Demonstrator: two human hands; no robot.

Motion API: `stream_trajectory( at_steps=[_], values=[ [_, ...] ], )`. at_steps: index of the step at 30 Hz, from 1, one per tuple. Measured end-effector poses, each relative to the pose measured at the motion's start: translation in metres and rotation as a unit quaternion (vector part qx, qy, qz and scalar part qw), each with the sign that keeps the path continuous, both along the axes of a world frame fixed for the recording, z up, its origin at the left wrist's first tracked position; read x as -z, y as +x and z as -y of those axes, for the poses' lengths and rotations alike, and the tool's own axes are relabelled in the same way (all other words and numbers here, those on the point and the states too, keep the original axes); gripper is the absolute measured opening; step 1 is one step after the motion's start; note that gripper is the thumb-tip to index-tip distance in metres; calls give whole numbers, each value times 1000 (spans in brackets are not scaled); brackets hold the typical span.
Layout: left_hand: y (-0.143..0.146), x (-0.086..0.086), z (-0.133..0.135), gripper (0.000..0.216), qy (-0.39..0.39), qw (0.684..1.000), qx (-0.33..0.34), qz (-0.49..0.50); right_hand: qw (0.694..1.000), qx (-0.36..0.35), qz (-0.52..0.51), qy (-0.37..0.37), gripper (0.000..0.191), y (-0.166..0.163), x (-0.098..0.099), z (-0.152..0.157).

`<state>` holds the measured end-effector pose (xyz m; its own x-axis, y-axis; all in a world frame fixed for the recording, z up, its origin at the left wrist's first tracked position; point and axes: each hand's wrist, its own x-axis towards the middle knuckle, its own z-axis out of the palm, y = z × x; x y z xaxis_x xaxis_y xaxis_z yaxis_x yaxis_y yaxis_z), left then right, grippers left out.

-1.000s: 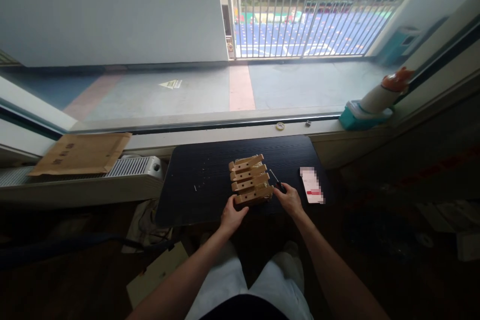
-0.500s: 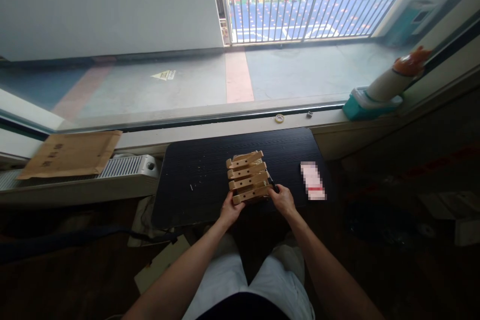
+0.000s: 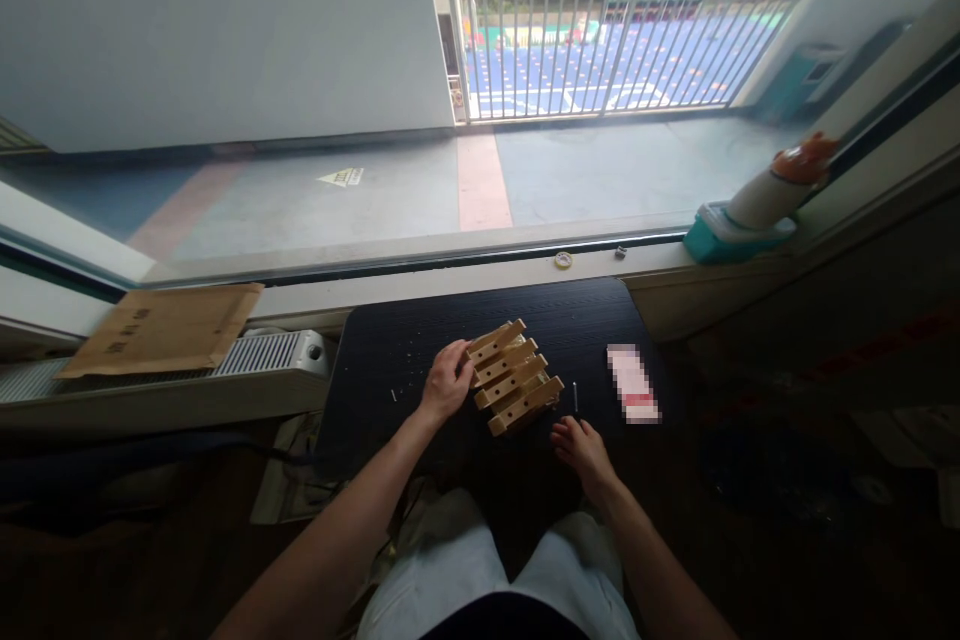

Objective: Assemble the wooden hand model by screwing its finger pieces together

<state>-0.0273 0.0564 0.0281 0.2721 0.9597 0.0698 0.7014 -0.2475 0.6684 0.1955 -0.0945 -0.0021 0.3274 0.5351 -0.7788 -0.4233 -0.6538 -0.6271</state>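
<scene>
Slat rack (image 3: 516,378) skewed on counter (image 3: 382,345), slats angling up-right — my left hand (image 3: 447,382) clasps its left end; right hand (image 3: 582,446) loose, empty, just below-right.

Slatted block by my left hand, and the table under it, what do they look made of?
Slatted block: pale, unfinished-looking wood; light tan matte bars with small holes. Table: probably wood or laminate, finished matte black; faint grain lines show, but the core is hidden.
</scene>
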Motion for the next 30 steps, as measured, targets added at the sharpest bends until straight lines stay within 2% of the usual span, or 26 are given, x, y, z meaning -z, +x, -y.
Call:
stream_trajectory(
  at_steps=[2,5,8,10,12,14,17,19,25,30],
  values=[
    [11,-7,-11,29,-34,996,79,-33,998,16,-52,-5,17,-14,-1,-7],
    [13,-8,-5,27,-57,991,102,-67,996,47,-69,2,12,-22,-7,-25],
    [-9,-3,9,28,-71,997,25,-14,997,37,-61,29,7,-17,-13,-42],
    [-34,0,14,34,-71,994,-87,15,997,14,-61,41,8,-12,-15,-45],
    [-65,3,13,33,-92,975,-199,-39,998,-2,-57,38,8,-9,-14,-40],
    [-94,6,10,29,-147,949,-263,-98,999,11,-47,17,9,-8,-9,-29],
    [-123,16,7,20,-195,926,-298,-128,998,42,-48,-17,13,-9,2,-7],
    [-130,26,7,16,-220,913,-315,-137,997,53,-51,-28,16,-7,9,7],
    [-121,52,-1,25,-271,888,-335,-158,995,61,-52,-52,24,7,21,29],
    [-119,52,-10,11,-302,879,-327,-172,998,58,-9,-38,29,6,15,27]
  ],
)
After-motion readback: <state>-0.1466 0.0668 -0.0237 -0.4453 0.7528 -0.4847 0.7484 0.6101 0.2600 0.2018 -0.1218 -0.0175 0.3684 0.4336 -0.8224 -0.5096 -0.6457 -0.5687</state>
